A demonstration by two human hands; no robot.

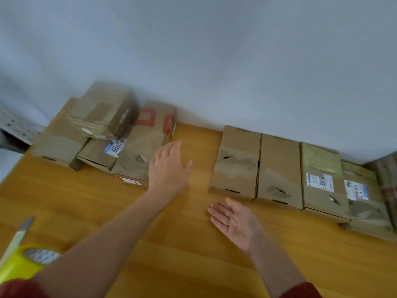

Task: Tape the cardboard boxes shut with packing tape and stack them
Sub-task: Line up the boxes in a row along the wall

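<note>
Several flat cardboard boxes lie along the wall on a wooden table (193, 244). At the left, a small box (105, 110) sits on top of a pile, beside a box with red print (146, 143). At the right stands a row of boxes; the nearest is a torn box (236, 162), then a plain box (278, 168) and two labelled boxes (322, 179). My left hand (168, 166) hovers open, palm down, beside the red-print box. My right hand (234, 220) is open, palm up, just in front of the torn box. A yellow tape roll (25, 263) lies at the lower left.
A utility knife (19, 235) lies by the tape roll near the table's left front. A white wall rises right behind the boxes. A gap of bare wood separates the left pile from the right row. The image is blurred by motion.
</note>
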